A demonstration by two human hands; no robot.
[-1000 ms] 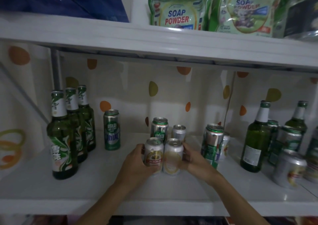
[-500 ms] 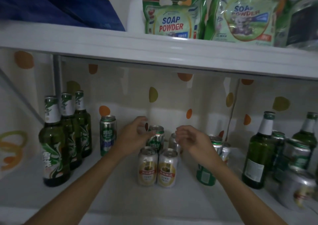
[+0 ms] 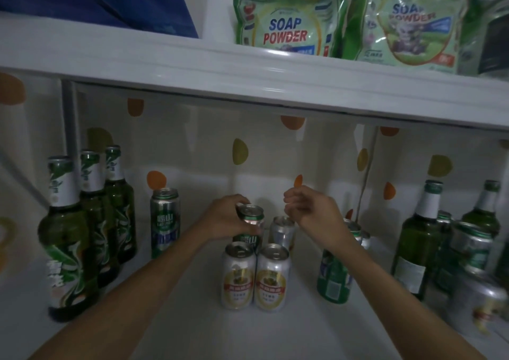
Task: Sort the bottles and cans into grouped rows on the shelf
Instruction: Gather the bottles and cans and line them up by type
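Note:
Two silver cans with gold and red labels (image 3: 254,275) stand side by side at the middle of the white shelf (image 3: 289,332). Right behind them my left hand (image 3: 224,220) grips the top of a tall green can (image 3: 250,223). A plain silver can (image 3: 281,233) stands to its right. My right hand (image 3: 311,208) hovers above that can, fingers loosely curled, holding nothing. Another tall green can (image 3: 164,222) stands alone at the left. A green can (image 3: 333,277) is partly hidden behind my right forearm.
Three green bottles (image 3: 91,219) stand in a row at the far left. At the right stand two green bottles (image 3: 416,244) mixed with several cans (image 3: 476,301). The upper shelf (image 3: 248,70) hangs low overhead and holds soap powder bags (image 3: 286,23).
Both hands left the two gold-labelled cans and reached back. My left hand closed on the tall green can behind them. My right hand rose above the plain silver can.

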